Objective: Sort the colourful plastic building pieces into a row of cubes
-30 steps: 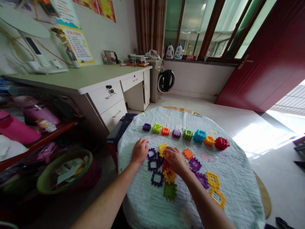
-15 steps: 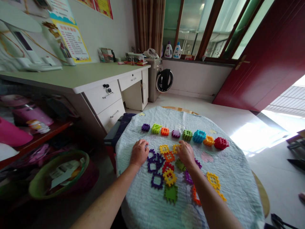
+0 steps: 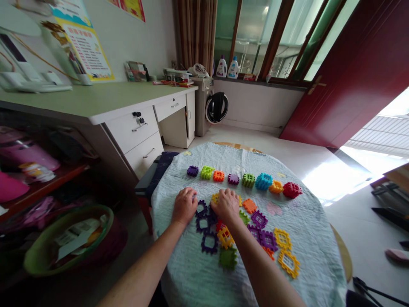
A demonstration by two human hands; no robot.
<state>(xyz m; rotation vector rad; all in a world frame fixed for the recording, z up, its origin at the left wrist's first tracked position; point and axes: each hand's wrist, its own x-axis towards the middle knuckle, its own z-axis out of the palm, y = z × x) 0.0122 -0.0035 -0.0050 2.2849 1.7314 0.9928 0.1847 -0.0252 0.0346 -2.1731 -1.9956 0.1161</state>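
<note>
My left hand [image 3: 185,206] rests on the cloth with its fingers curled in; nothing shows in it. Close to its right lie several dark purple frame-shaped interlocking blocks [image 3: 209,242]. My right hand [image 3: 226,205] is palm down over the middle of the loose blocks, fingers bent downward, and what is under them is hidden. Parts of a yellow block [image 3: 215,198] show by its left edge. Below my right wrist are a yellow window block [image 3: 225,237] and a green block [image 3: 228,258]. An orange block [image 3: 249,205] and purple blocks [image 3: 259,219] lie to its right.
A row of assembled cubes runs along the far side, from a dark purple cube [image 3: 192,171] to a red stack [image 3: 292,190]. Yellow frames [image 3: 289,263] lie at the right on the tablecloth [image 3: 313,238]. A desk [image 3: 79,100] and a bin [image 3: 35,256] stand left.
My right hand has moved left across the blocks, uncovering the orange and purple ones to its right. My left hand stays in about the same place on the cloth. The view has shifted slightly.
</note>
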